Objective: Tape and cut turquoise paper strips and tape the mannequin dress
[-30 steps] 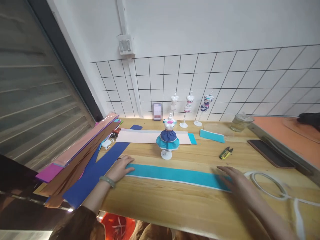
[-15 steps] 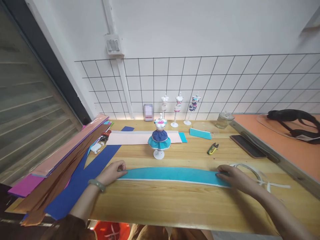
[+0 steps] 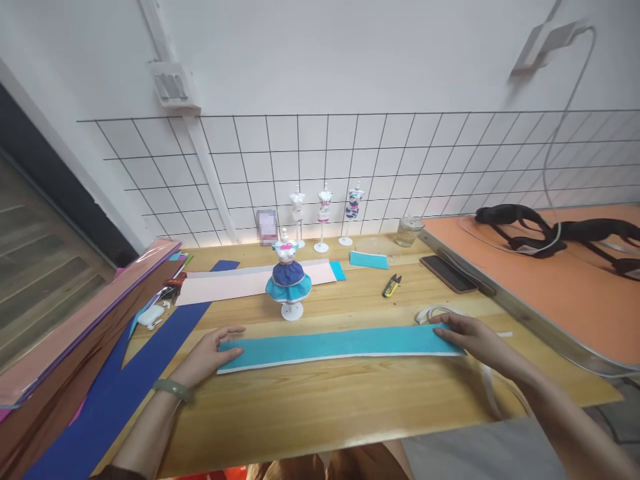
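Note:
A long turquoise strip with a white lower edge (image 3: 335, 345) lies across the front of the wooden table, its material unclear. At its left end is my left hand (image 3: 213, 350), thumb resting on the strip and fingers stretched past the far edge. My right hand (image 3: 467, 337) pinches the right end, fingertips on the upper edge. Behind the strip stands a small dress form (image 3: 289, 280) wearing a navy and turquoise ruffled skirt. A white ribbon (image 3: 487, 387) trails beside and partly beneath my right hand.
Yellow thread snips (image 3: 392, 286), a short turquoise piece (image 3: 369, 260) and a dark phone (image 3: 449, 274) lie farther back. Three small dress forms (image 3: 325, 207) stand near the wall grid, with a glass jar (image 3: 410, 231) to their right. Coloured sheets (image 3: 75, 333) fill the left side.
The view has swung right. My left hand's fingers have spread from their pinch. The strip's right end has tilted slightly upward in view, still under my right hand.

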The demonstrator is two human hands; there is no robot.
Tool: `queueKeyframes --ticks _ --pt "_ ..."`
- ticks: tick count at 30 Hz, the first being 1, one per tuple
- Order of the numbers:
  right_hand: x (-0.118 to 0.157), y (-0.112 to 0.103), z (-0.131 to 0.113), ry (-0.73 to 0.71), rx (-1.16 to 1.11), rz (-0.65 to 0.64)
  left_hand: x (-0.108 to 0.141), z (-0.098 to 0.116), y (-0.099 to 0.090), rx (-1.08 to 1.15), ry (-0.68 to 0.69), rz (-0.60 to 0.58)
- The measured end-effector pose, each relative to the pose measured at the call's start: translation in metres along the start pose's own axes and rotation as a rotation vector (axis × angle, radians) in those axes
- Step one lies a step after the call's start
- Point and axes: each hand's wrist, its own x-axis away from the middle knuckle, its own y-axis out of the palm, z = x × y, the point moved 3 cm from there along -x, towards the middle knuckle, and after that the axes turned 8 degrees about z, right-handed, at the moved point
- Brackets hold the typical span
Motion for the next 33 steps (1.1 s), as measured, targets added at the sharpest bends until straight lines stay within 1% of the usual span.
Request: queueKeyframes --ticks 3,6,9,12,15,18,21,23,25,29,33 --pt "-0.001 0.004 0.010 -0.005 -0.087 -0.172 -0.004 0.000 0.006 -0.005 0.012 0.010" --pt "-0.008 0.007 0.018 -0.018 -0.068 -0.136 -0.006 -0.004 0.011 0.004 0.012 0.040" --pt "-0.014 0.016 0.022 -0.024 -0.033 -0.095 -0.006 -0.008 0.010 -0.033 0.035 0.138" --pt "-0.017 0.031 0.020 -0.035 -0.004 -0.065 -0.002 -0.010 0.005 -0.084 0.044 0.244" --pt "-0.016 0.047 0.015 -0.059 0.011 -0.052 0.002 -0.012 -0.004 -0.121 0.029 0.320" --pt "-0.010 0.059 0.008 -0.086 0.015 -0.053 0.006 -0.020 -0.013 -0.172 0.003 0.361" --pt "-0.001 0.062 0.005 -0.106 0.020 -0.050 0.007 -0.031 -0.019 -0.219 -0.006 0.365" --pt "0.004 0.058 0.008 -0.102 0.027 -0.026 0.008 -0.038 -0.022 -0.240 -0.014 0.371" --pt "0.006 0.047 0.017 -0.071 0.045 0.025 0.008 -0.042 -0.024 -0.246 -0.022 0.384" --pt "0.006 0.010 0.041 0.032 0.102 0.134 0.007 -0.046 -0.024 -0.206 -0.024 0.409" --pt "0.009 -0.025 0.059 0.121 0.183 0.177 0.007 -0.048 -0.023 -0.180 -0.041 0.415"
